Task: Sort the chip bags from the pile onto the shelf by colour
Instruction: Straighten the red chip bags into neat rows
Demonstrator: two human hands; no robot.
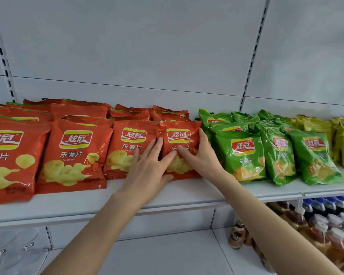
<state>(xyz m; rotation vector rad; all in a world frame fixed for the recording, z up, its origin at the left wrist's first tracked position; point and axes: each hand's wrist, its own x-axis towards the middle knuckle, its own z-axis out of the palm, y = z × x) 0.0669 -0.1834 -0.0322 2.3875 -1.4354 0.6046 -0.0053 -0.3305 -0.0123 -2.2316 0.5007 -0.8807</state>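
Hands [147, 161] hold red 炫冠 bag [178, 134].

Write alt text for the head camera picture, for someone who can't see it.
Two hands hold a red chip bag upright at the right end of a row of red bags on a white shelf, left hand flat on its front, right hand gripping its right edge. Green bags, then yellow bags, stand further right.

Sole view, wide-angle, taken from my head: faces forward and slightly downward, close to the shelf [191, 192], with back panel [127, 46] above and lower shelf [167, 255] beneath.
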